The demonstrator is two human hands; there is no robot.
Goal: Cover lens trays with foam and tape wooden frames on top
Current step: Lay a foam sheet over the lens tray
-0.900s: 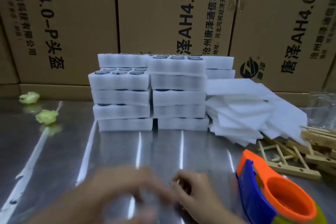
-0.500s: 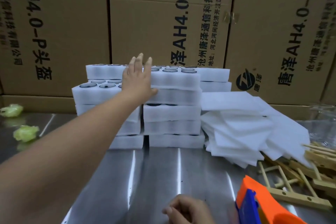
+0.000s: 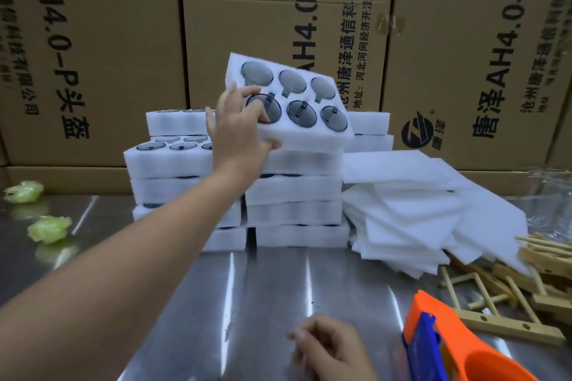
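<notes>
lens tray (image 3: 295, 98) is up at the top of the tray stack (image 3: 294, 195), tilted so we look straight onto its face: six round dark lenses, two rows of three, sunk in white foam. its near edge sits low over the stack's right-hand column, and whether it touches the tray below we cannot tell.

the left hand (image 3: 238, 130) has it by the end nearest the stack's left column, fingers curled over the top beside a lens, thumb against the front edge, arm stretched long across the counter (image 3: 272, 288).

the right hand (image 3: 332, 346) is well in front of the stack, low over the counter, fingers curled and blurred. we cannot tell whether anything is in it.

just right of the stack, loose foam sheets (image 3: 418, 210) lie in a fanned heap. beyond those, further right of the stack, wooden frames (image 3: 510, 288) lie in a jumble, partly under the sheets. in front of the stack and to the right sits an orange and blue tape dispenser (image 3: 433, 334).

well left of the stack, two crumpled green scraps (image 3: 49, 227). behind the stack, a wall of printed cardboard boxes (image 3: 108, 40).
</notes>
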